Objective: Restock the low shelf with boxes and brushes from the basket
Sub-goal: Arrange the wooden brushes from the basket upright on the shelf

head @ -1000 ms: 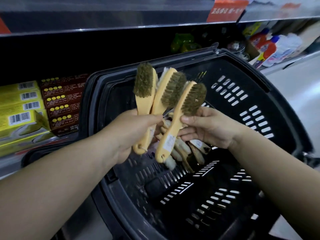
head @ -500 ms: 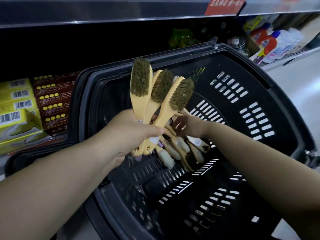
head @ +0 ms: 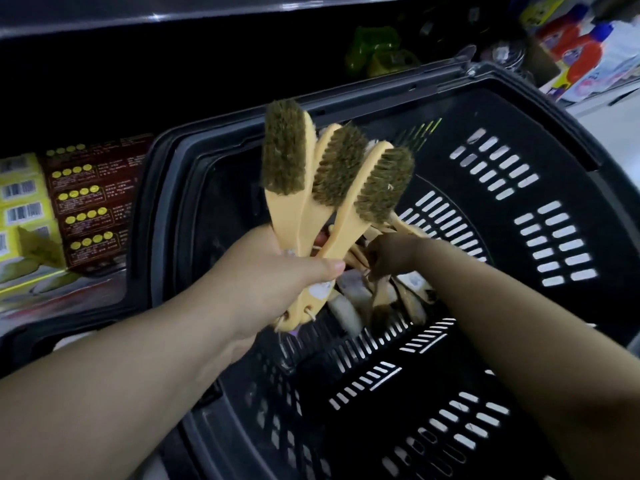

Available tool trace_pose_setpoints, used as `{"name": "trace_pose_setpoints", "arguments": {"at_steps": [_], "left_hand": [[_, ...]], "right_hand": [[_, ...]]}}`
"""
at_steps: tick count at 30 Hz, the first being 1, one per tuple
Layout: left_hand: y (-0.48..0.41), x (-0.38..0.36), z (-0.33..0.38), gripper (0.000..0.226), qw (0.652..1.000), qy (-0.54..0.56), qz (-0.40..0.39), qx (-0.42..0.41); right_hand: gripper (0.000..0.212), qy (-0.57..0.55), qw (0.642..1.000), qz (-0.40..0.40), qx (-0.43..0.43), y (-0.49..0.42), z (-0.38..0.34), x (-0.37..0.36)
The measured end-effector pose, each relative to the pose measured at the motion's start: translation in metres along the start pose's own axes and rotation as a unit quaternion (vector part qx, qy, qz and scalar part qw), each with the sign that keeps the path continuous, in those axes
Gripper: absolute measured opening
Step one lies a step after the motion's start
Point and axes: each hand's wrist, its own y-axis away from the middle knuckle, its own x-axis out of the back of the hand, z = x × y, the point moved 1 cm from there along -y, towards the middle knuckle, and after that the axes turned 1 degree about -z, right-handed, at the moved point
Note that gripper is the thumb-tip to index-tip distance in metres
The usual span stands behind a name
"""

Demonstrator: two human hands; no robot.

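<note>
My left hand (head: pixel 277 275) grips three yellow-handled brushes (head: pixel 332 188) by their handles, bristle heads fanned upward above the black basket (head: pixel 519 109). My right hand (head: pixel 391 254) reaches down into the basket among several more brushes (head: pixel 381 296) lying on its floor; its fingers curl around one of their handles, though shadow hides the grip. The low shelf (head: pixel 52 292) at left holds stacked yellow boxes (head: pixel 20 199) and dark red boxes (head: pixel 93 202).
The tilted basket fills most of the view, its slotted walls rising at right and front. An upper shelf edge (head: pixel 138 26) runs across the top. Green packets (head: pixel 374 50) and red and blue bottles (head: pixel 585 53) sit further right on the shelf.
My right hand passed its brush to the left hand, which now holds three, then dropped into the basket among the remaining brushes. The left hand stayed roughly in place.
</note>
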Motion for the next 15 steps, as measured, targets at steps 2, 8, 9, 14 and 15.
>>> {"name": "trace_pose_setpoints", "arguments": {"at_steps": [2, 8, 9, 14, 15], "left_hand": [[-0.002, -0.004, 0.001, 0.015, 1.0, 0.012, 0.004, 0.01], [-0.008, -0.014, 0.003, 0.024, 0.996, 0.08, 0.025, 0.041], [-0.007, -0.017, 0.003, 0.021, 0.994, 0.095, 0.033, 0.047], [-0.002, -0.033, 0.011, 0.014, 0.985, 0.158, 0.042, 0.052], [-0.001, -0.034, 0.012, 0.013, 0.984, 0.164, 0.047, 0.048]], "right_hand": [[0.025, -0.034, 0.998, 0.04, 0.036, 0.015, 0.008, 0.024], [0.078, -0.267, 0.948, 0.162, 0.063, 0.093, 0.024, 0.053], [0.077, -0.356, 0.922, 0.141, 0.064, 0.109, 0.024, 0.049], [0.045, -0.696, 0.715, -0.035, 0.062, 0.16, 0.01, 0.015], [0.038, -0.724, 0.684, -0.05, 0.073, 0.164, 0.006, 0.008]]}}
